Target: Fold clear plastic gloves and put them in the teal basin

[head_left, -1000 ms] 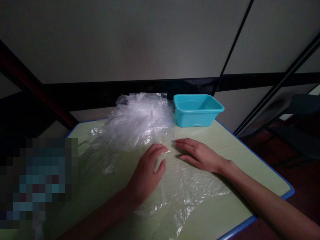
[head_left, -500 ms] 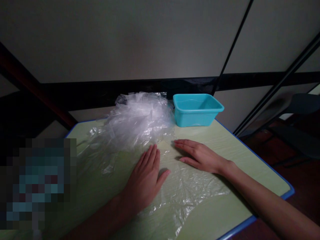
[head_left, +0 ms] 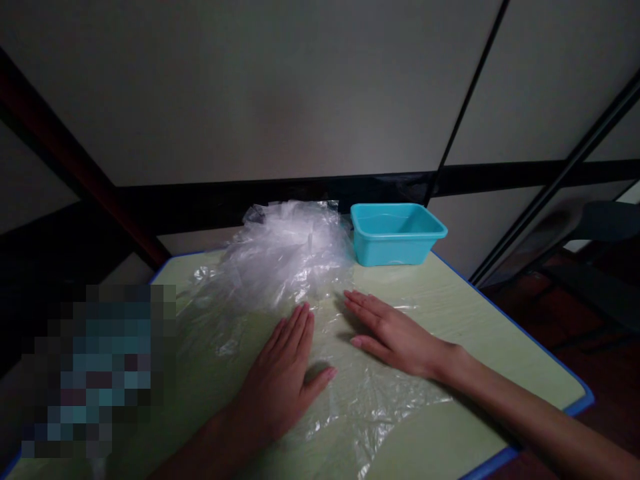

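A clear plastic sheet [head_left: 360, 400] is spread over the pale green table [head_left: 500, 347]. Further back it bunches into a crumpled heap [head_left: 285, 250]. My left hand [head_left: 283, 373] lies flat on the sheet, fingers stretched out and together, thumb out to the right. My right hand [head_left: 393, 330] also rests flat on the plastic, fingers pointing left toward the heap. Both hands hold nothing. A small gap of sheet separates them.
A turquoise plastic tub [head_left: 395, 233] stands at the table's back edge, right of the heap. The table has a blue rim. A blurred patch covers the left front. A dark chair [head_left: 600, 267] stands to the right beyond the table.
My left hand went from curled fingers to lying flat and slid a little left and toward me. The right hand stayed flat. The view shifted slightly.
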Demonstrator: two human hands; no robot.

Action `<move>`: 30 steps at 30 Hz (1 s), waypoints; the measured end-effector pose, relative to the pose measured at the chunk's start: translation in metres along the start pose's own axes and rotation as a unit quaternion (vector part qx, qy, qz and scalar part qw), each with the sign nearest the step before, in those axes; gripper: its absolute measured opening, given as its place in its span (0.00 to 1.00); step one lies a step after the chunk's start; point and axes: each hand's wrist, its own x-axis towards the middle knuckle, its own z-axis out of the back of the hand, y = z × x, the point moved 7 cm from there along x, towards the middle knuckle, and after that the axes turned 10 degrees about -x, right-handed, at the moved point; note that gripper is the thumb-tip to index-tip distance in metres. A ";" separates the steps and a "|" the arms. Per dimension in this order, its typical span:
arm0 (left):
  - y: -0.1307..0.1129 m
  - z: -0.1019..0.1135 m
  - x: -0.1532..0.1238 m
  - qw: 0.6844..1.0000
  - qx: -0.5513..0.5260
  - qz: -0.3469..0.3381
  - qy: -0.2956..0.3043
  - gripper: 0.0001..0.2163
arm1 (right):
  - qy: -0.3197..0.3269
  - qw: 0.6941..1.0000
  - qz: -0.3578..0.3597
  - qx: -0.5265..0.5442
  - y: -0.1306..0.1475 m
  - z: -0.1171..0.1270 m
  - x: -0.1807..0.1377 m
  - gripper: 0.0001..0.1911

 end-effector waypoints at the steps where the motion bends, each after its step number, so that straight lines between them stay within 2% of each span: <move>1: -0.001 0.000 0.000 1.000 0.004 -0.003 0.002 0.33 | 0.010 1.000 0.012 0.000 0.010 -0.002 0.002 0.31; 5: -0.004 -0.001 0.001 1.000 0.020 -0.005 0.017 0.33 | 0.031 0.998 0.059 -0.003 0.041 -0.011 0.010 0.32; 10: -0.006 0.001 0.001 1.000 0.025 -0.012 0.011 0.33 | 0.040 0.998 0.046 -0.011 0.044 -0.025 0.008 0.32; 17: -0.006 0.002 0.000 0.999 0.035 -0.006 0.003 0.35 | 0.038 0.998 0.036 -0.031 0.029 -0.024 -0.012 0.32; 26: -0.004 -0.001 0.000 0.999 0.036 0.008 0.021 0.36 | 0.047 0.993 -0.039 -0.098 -0.016 -0.020 -0.060 0.33; 30: 0.000 0.001 -0.001 0.999 0.032 0.008 0.016 0.36 | 0.027 0.993 -0.050 -0.104 -0.025 -0.016 -0.069 0.34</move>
